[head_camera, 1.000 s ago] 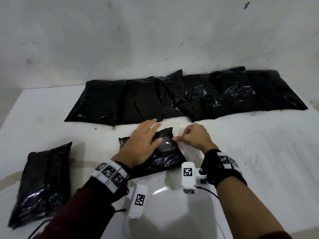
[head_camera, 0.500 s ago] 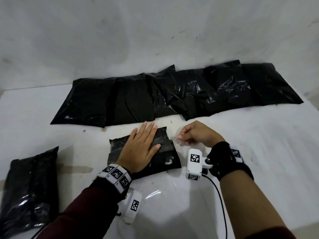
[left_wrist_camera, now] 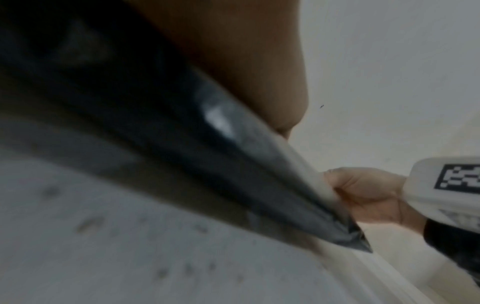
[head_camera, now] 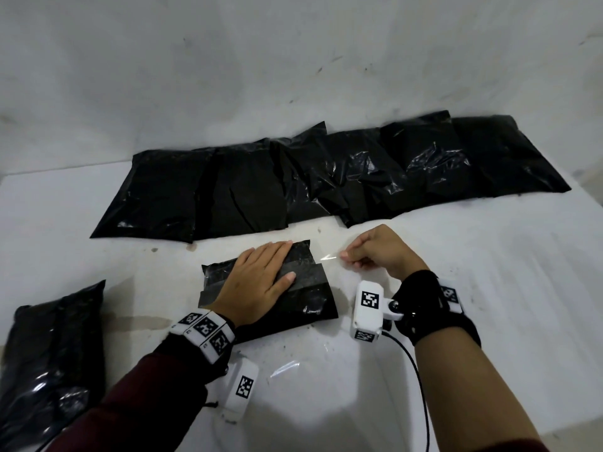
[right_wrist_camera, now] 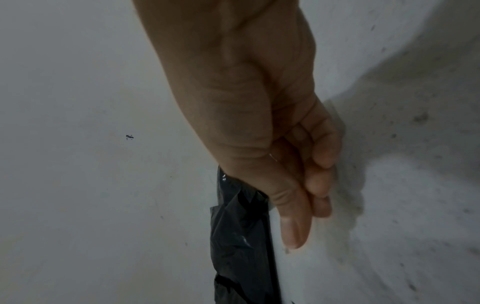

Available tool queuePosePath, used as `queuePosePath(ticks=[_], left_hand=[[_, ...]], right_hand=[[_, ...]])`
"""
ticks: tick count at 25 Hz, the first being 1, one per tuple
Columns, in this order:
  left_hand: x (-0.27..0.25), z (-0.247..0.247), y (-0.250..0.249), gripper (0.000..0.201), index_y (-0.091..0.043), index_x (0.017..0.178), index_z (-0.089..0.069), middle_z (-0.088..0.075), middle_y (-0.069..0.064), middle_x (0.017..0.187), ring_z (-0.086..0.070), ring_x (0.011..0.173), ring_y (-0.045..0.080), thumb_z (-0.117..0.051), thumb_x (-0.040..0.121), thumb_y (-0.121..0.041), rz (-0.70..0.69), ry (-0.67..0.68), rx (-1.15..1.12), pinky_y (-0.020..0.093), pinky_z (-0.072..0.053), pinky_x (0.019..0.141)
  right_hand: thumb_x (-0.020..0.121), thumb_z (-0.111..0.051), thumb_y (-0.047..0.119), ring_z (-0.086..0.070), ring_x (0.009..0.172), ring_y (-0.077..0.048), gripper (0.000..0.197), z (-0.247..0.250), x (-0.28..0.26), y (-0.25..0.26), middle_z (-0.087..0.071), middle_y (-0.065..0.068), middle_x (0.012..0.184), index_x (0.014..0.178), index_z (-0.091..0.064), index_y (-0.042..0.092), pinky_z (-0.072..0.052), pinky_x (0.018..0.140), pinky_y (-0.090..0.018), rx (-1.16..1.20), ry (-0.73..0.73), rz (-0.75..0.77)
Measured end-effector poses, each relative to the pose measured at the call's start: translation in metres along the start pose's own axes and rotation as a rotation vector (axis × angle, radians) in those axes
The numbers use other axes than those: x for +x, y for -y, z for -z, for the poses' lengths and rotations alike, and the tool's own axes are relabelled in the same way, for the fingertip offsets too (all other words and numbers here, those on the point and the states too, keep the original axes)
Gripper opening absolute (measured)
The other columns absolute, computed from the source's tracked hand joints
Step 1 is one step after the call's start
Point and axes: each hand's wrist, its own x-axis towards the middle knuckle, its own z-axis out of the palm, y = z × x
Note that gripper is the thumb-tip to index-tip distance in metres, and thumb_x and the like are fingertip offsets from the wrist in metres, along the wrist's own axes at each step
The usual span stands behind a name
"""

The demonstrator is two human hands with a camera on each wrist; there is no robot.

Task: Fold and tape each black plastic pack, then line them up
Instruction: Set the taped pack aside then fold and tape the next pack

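White table (head_camera: 456, 288), row of black plastic packs (head_camera: 326, 177) overlapping along its far edge, one pack (head_camera: 49, 360) at near left, folded pack (head_camera: 313, 298) at centre, left hand (head_camera: 257, 282) flat on it with fingers straight, right hand (head_camera: 381, 252) pinching clear tape (head_camera: 328, 257) stretched from its right edge.

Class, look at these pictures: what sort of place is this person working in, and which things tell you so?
Probably a plain packing bench: a scuffed white table against a bare wall, a row of black plastic packs, and one pack being taped.
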Motion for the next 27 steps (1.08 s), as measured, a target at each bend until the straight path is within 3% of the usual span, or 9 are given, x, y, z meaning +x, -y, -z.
queuePosePath(ticks=[3,6,9,12,15,19,23,27], left_hand=[[0.014,0.017,-0.005,0.085,-0.022,0.143,-0.032,-0.044,-0.004,0.140,-0.040,0.127,0.016,-0.024,0.075,-0.071,0.125,0.145,-0.138,0.033,-0.023,0.109],[0.037,0.032,-0.007,0.062,-0.020,0.133,-0.047,-0.053,-0.001,0.130,-0.049,0.117,0.017,-0.050,0.085,-0.059,0.352,0.235,-0.382,0.035,-0.034,0.104],[0.058,0.034,-0.007,0.041,-0.017,0.106,-0.064,-0.064,0.000,0.098,-0.057,0.089,0.012,-0.061,0.083,-0.050,0.356,0.318,-0.428,0.023,-0.041,0.077],[0.066,0.034,-0.006,0.019,-0.018,0.085,-0.064,-0.061,-0.003,0.079,-0.058,0.077,0.014,-0.067,0.082,-0.037,0.341,0.384,-0.510,0.024,-0.042,0.072],[0.065,0.037,-0.003,0.013,-0.014,0.089,-0.062,-0.064,0.003,0.082,-0.060,0.078,0.018,-0.067,0.084,-0.025,0.335,0.405,-0.721,0.028,-0.045,0.078],[0.052,0.049,-0.007,0.012,-0.008,0.093,-0.058,-0.065,0.008,0.084,-0.064,0.071,0.013,-0.066,0.083,-0.009,0.267,0.438,-1.052,0.021,-0.052,0.069],[0.045,0.063,-0.005,0.040,-0.004,0.101,-0.056,-0.065,0.007,0.089,-0.063,0.081,0.015,-0.072,0.068,-0.020,0.117,0.448,-1.136,0.022,-0.052,0.076],[0.039,0.070,-0.003,0.042,-0.005,0.103,-0.056,-0.067,0.002,0.088,-0.063,0.081,0.012,-0.071,0.068,-0.020,0.065,0.420,-1.179,0.022,-0.051,0.075]], right_hand=[[0.078,-0.070,-0.002,-0.056,0.043,-0.007,0.010,0.006,-0.003,0.002,-0.066,-0.005,0.054,0.070,-0.067,0.003,-0.046,0.047,-0.017,0.019,0.037,0.010],[0.079,-0.069,-0.001,-0.057,0.044,-0.007,0.013,0.009,-0.005,0.002,-0.065,-0.005,0.055,0.068,-0.065,0.006,-0.045,0.046,-0.016,0.014,0.028,0.012],[0.077,-0.071,-0.001,-0.057,0.043,-0.005,0.014,0.008,-0.006,0.001,-0.064,-0.003,0.053,0.068,-0.063,0.007,-0.044,0.047,-0.017,0.002,-0.026,0.032],[0.077,-0.070,-0.002,-0.058,0.045,-0.005,0.014,0.009,-0.007,-0.002,-0.065,0.001,0.052,0.069,-0.065,0.008,-0.044,0.050,-0.018,0.029,-0.069,0.064],[0.079,-0.069,0.000,-0.059,0.049,-0.006,0.013,0.010,-0.009,-0.004,-0.067,0.002,0.058,0.070,-0.066,0.009,-0.045,0.051,-0.017,0.055,-0.062,0.087],[0.080,-0.068,0.000,-0.060,0.050,-0.007,0.011,0.000,-0.012,-0.006,-0.068,0.000,0.062,0.073,-0.065,0.007,-0.046,0.054,-0.019,0.091,-0.027,0.100],[0.081,-0.066,-0.002,-0.059,0.049,-0.008,0.011,-0.018,-0.012,-0.004,-0.065,-0.002,0.056,0.073,-0.064,0.005,-0.047,0.054,-0.020,0.147,0.051,0.104],[0.081,-0.065,-0.001,-0.057,0.050,-0.012,0.011,-0.039,-0.014,-0.002,-0.062,-0.007,0.060,0.073,-0.064,0.006,-0.048,0.055,-0.023,0.198,0.118,0.083]])
